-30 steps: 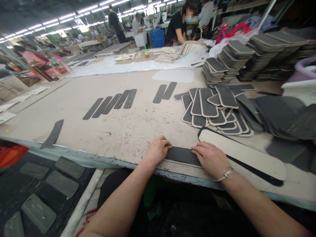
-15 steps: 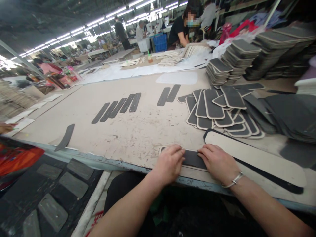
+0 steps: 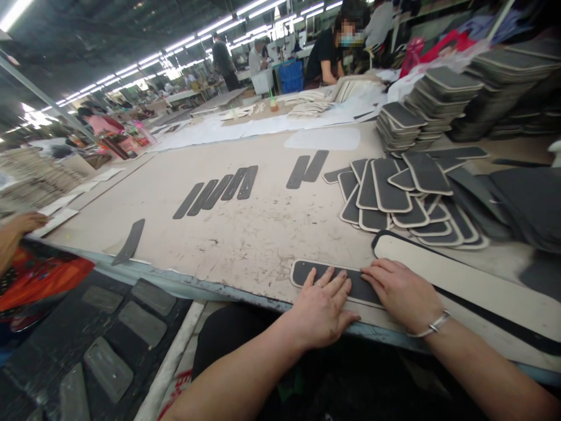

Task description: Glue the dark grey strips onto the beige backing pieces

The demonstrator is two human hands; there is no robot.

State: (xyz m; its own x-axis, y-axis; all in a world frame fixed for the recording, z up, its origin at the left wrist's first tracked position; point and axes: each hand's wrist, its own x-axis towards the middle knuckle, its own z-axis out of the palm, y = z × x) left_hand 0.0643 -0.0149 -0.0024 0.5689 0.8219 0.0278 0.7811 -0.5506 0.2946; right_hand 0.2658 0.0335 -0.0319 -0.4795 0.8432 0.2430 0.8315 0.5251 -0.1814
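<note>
"From the head camera, where is the piece being worked on?"

"The dark grey, round-cornered strip with a cream border (image 3: 362, 289) lies flat by the near edge of the beige, scuffed tabletop (image 3: 245, 245), in front of the person."

"And the left hand (image 3: 324, 307)?"

"Its fingers are spread and laid across the strip's dark face, gripping nothing."

"What about the right hand (image 3: 403, 295)?"

"It wears a silver bracelet (image 3: 432, 325). Its thumb and fingers are bunched together, tips on the strip; I can't tell whether they pinch it or only press. The palm hides the strip's right end."

"What is near that hand?"

"Just beyond it, a long cream strip with a rounded end (image 3: 473, 286) lies on a slightly offset black piece (image 3: 495, 318). Farther back is a loose, overlapping pile of dark grey, pale-edged pieces (image 3: 390, 187), with tall stacks of similar pieces (image 3: 442, 93) behind."

"Anything on the left?"

"A row of five slim dark grey strips (image 3: 221, 190), and a single curved grey strip (image 3: 130, 242) by the near edge. Another person's hand (image 3: 26, 225) shows at the picture's left border."
</note>
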